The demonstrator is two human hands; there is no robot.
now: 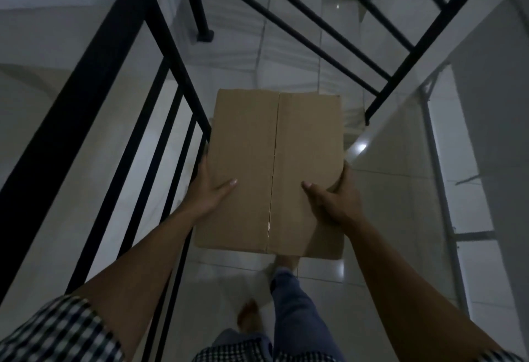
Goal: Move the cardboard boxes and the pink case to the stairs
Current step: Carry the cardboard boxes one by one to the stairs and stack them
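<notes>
Dim stairwell: white tiled floor [400,218] below the hands, black railing [86,81] to their left, steps [286,55] descending ahead of them. Cardboard box [274,167] carried flat between both hands, off the floor. Left hand [211,190] clasping the left edge, thumb on top; right hand [335,198] gripping the right edge the same way. Likely mid-carry toward the steps. Hold the box level, thumbs pressing the flaps. Steer clear of the railing close beside the left hand. Check past the far edge for the first step before lowering.
</notes>
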